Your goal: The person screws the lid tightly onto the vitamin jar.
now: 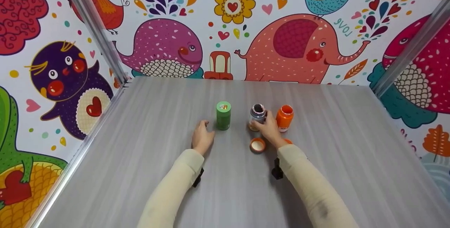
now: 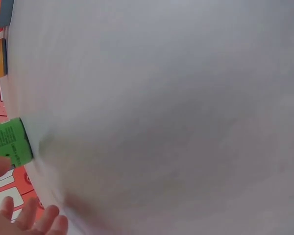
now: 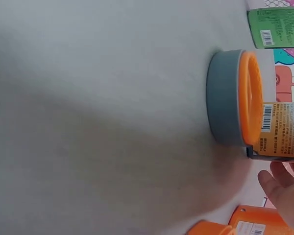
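Currently, two bare hands work over a pale grey, streaked table [image 1: 228,189]. The right hand [image 1: 271,129] grips the lower body of a grey jar [image 1: 257,115], its thumb across the near side and its fingers curled along the right side. The jar stands upright and uncapped, with a silvery rim; the right wrist view shows a yellow-orange label [image 3: 282,132] with a barcode. Whether anything is inside is too dark to tell.

The left hand [image 1: 203,138] holds nothing. Its fingers are spread and loosely bent, just to the left of an upright green canister [image 1: 223,116] and apart from it.

Just right of the right hand stands an open orange bottle [image 1: 284,118]. Nearer the person, left of the right wrist, lies a round lid [image 1: 257,145], grey with an orange edge and pale inside. A second, orange lid [image 3: 209,228] is mostly hidden beyond the right wrist.

The jar looks light, stiff and smooth, so it may slip or tip under a loose hold. The best place to grasp it is probably around the straight sides, below the neck, keeping fingertips off the open mouth.
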Available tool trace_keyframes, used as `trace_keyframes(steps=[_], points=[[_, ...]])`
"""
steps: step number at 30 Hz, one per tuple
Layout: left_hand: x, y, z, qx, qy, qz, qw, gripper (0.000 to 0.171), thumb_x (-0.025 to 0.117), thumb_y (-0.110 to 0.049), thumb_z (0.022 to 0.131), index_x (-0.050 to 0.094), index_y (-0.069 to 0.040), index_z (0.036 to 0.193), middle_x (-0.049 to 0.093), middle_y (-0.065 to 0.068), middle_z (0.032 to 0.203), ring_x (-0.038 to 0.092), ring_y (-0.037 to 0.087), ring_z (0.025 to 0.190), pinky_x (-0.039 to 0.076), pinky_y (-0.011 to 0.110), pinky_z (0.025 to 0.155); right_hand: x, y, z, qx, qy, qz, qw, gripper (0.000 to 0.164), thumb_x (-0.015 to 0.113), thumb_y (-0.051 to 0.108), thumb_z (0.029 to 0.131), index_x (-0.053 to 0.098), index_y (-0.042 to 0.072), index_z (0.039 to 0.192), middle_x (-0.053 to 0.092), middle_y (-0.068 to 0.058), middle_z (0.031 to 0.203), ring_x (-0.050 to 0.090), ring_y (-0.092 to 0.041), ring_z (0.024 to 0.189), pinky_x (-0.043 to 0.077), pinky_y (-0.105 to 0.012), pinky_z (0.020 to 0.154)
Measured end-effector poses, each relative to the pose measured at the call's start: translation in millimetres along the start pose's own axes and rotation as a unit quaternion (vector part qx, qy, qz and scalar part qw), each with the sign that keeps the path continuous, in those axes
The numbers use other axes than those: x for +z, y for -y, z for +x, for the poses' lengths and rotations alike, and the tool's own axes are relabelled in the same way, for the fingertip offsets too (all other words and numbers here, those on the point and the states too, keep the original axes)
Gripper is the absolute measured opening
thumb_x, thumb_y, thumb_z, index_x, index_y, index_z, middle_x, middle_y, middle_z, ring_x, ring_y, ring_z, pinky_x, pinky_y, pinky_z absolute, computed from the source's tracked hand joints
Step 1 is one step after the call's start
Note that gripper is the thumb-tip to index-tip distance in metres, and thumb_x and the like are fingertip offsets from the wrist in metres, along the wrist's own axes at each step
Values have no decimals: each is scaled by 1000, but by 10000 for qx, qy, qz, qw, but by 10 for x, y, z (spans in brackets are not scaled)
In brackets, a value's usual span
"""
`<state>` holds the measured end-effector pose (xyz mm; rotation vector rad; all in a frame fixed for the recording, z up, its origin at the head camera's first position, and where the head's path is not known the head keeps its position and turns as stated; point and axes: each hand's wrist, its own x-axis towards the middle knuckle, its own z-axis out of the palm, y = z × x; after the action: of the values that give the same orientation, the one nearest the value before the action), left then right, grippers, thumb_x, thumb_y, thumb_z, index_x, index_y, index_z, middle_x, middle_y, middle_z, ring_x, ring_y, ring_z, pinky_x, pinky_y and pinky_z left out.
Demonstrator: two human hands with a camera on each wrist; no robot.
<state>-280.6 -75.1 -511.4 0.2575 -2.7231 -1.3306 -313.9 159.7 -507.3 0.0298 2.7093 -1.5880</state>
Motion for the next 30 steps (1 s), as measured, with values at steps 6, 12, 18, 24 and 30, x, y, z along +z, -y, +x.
trace_keyframes(steps=[6,12,18,24,30], points=[[-1,0,-12,-14,-19,-294,9996,33,60,-6,82,55,-2,115,57,13,118,53,28,109,42,40,92,19,-10,-10,-564,-240,-226,9979,57,68,11,80,36,-8,123,50,-27,122,49,-36,113,36,-46,100],[-5,11,-52,127,103,-505,9986,34,61,-5,82,53,1,115,58,17,115,54,31,107,43,41,91,36,7,-49,-621,43,-246,9978,58,67,13,80,36,-6,125,48,-25,125,47,-34,115,35,-46,101],[-19,43,-116,246,319,-671,9969,34,60,-3,83,52,3,115,57,20,115,53,32,109,43,43,91,102,15,-126,-863,269,-189,9957,60,68,13,78,37,-7,126,50,-23,123,50,-32,111,40,-45,97],[-19,77,-153,382,633,-753,9944,38,58,3,80,50,4,117,56,20,116,52,33,110,43,43,91,177,32,-237,-1215,426,-22,9917,56,70,9,75,42,-7,121,54,-23,117,52,-33,107,42,-48,93],[9,36,-216,597,900,-766,9912,37,60,2,80,51,1,116,57,18,115,54,31,108,44,43,90,244,84,-333,-1401,833,6,9866,55,71,8,75,42,-5,120,55,-21,118,52,-32,109,40,-48,95]])
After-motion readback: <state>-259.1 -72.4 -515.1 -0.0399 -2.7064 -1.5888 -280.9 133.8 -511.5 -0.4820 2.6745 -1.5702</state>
